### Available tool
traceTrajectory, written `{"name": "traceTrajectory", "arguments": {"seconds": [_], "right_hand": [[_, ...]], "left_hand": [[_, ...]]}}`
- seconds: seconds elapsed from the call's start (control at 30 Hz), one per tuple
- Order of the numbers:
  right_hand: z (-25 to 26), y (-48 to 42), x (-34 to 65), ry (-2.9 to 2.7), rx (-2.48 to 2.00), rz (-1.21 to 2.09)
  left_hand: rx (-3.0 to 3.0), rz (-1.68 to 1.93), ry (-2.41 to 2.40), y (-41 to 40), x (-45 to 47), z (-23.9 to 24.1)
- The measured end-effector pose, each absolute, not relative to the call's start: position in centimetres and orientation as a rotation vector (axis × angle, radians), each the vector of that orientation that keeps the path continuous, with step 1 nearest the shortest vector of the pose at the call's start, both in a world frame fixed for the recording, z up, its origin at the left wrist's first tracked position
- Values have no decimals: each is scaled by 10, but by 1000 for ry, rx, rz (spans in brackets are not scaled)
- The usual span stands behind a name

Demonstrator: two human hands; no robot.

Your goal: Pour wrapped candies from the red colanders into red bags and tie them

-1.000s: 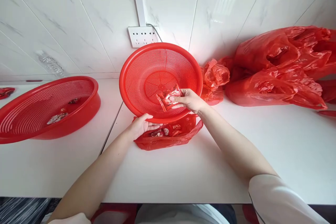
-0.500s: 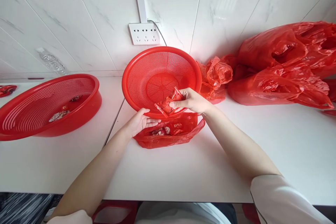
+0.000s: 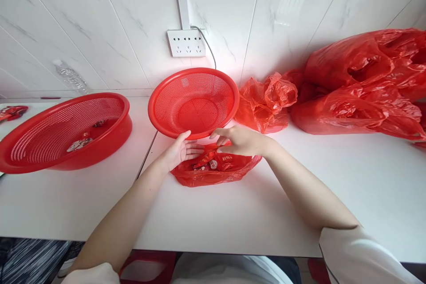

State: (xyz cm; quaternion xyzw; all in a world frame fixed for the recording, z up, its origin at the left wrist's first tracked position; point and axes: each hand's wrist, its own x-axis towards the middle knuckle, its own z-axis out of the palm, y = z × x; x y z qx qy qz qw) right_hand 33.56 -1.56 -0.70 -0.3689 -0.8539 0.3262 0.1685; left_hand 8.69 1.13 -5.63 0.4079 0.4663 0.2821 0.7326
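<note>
A red plastic bag (image 3: 218, 180) lies with its mouth open on the white table, holding several small red packets (image 3: 213, 165). Over its left edge is my left hand (image 3: 182, 152), fingers stretched and thumb at the near rim of a red perforated basket (image 3: 193, 103). My right hand (image 3: 240, 140) hovers over the bag's right side, fingers apart and nothing in them. No packets show inside the basket just behind the bag.
On the left stands a second red basket (image 3: 116, 120) with a few packets in it. A clear plastic bottle (image 3: 71, 76) lies by the wall. Behind on the right are a knotted red bag (image 3: 266, 102) and larger red bags (image 3: 359, 84). A socket panel (image 3: 186, 43) is on the wall.
My right hand has let go of the red packets, which now lie in the bag. The basket has tilted down and shifted slightly left. My left hand stays by the bag.
</note>
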Motion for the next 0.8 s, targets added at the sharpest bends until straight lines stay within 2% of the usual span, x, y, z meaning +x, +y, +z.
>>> {"name": "traceTrajectory", "arguments": {"seconds": [0.1,0.27,0.4,0.5,0.6,0.7,0.8], "right_hand": [[-4,-15,342,-2367,-1054,965],[-15,-8,341,-2213,-1334,616],[-33,6,335,-2148,-1537,484],[-37,13,334,-1996,-1571,410],[-29,14,338,-1906,-1504,426],[-13,8,346,-1869,-1422,489],[3,-1,352,-1810,-1375,487]], "left_hand": [[923,596,1091,13,83,-52],[998,656,1166,19,69,-43],[1206,678,1307,22,50,-28],[1558,980,1655,22,25,-14],[1983,1234,2290,24,-5,-8],[2050,1000,2777,32,-30,-13],[1984,706,2905,40,-43,-22]]}}
